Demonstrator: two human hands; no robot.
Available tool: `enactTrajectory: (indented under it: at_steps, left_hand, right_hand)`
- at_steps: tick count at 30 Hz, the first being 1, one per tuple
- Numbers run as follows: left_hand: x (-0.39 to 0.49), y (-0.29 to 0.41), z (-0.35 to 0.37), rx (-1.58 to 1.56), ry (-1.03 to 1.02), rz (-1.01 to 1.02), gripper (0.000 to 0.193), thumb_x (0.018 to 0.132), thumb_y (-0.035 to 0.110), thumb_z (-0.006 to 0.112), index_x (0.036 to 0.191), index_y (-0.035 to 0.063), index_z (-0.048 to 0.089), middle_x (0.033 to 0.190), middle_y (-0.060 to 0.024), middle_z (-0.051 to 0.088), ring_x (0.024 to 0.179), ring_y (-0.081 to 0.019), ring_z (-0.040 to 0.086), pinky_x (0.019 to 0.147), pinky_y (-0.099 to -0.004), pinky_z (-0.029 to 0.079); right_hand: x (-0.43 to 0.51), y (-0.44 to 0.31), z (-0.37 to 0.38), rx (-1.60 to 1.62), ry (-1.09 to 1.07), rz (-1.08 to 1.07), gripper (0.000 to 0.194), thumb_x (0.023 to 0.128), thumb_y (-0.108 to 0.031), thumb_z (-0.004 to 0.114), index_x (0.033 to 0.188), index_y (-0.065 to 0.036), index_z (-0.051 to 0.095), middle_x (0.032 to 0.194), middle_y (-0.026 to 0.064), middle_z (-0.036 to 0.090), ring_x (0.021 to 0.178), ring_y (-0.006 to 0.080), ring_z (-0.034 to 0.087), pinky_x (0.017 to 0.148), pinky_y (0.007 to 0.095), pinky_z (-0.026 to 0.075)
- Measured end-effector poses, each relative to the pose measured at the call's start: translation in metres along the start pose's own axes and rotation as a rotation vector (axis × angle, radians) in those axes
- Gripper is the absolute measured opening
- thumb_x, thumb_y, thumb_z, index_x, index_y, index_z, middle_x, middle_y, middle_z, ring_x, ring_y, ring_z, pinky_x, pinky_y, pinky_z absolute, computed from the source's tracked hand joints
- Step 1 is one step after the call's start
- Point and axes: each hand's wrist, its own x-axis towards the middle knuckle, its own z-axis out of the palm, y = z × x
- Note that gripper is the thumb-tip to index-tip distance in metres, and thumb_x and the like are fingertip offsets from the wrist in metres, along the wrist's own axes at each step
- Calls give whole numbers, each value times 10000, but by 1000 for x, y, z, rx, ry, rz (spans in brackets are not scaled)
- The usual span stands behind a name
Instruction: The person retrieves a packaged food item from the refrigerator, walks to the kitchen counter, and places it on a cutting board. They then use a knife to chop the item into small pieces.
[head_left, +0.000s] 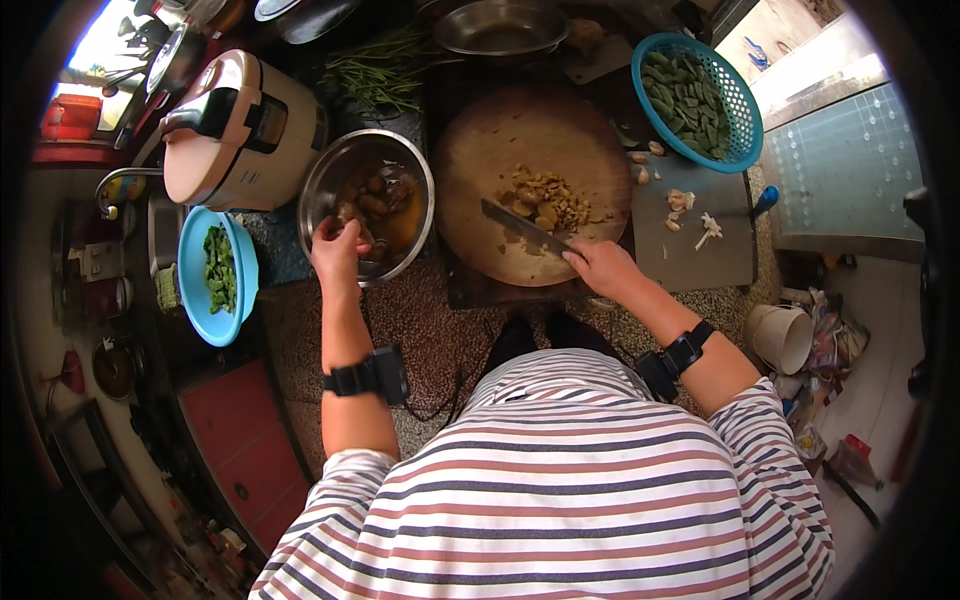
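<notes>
My left hand (339, 251) reaches over the near-left rim of a stainless steel bowl (427, 202). Its fingers pinch a wet brown piece of food (352, 216), partly hidden by the hand. More brown lumps (379, 196) lie in amber liquid inside the bowl. In my right hand (604, 266) is the handle of a kitchen knife (525, 227), whose blade points left across a round wooden chopping board (480, 150). Just beyond the blade, a heap of chopped yellow-brown pieces (566, 204) rests on the board, with a few larger pieces among them.
A rice cooker (225, 135) and a blue basin (247, 262) of cut greens stand left. Right are a blue colander (754, 135) of flat green pods and garlic (680, 200) on a grey board (697, 262). Green stalks (379, 75) and a metal basin (502, 26) lie behind.
</notes>
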Motion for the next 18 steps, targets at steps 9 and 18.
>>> enactTrajectory:
  at_steps: [9, 18]
  left_hand:
    - [-82, -42, 129, 440, -418, 125, 570, 648, 239, 677, 1149, 12, 527, 942, -154, 573, 826, -212, 584, 712, -311, 471]
    - [-82, -105, 168, 344, -340, 19, 461, 713, 179, 684, 1022, -48, 429, 828, -130, 567, 642, -179, 597, 513, -285, 503]
  right_hand:
    - [3, 9, 7, 110, -28, 93, 315, 866, -312, 475, 917, -31, 609, 751, 212, 592, 720, 387, 560, 651, 457, 442]
    - [-12, -8, 8, 55, 22, 130, 289, 881, -294, 449, 959, -40, 561, 732, 220, 584, 717, 398, 558, 632, 477, 438]
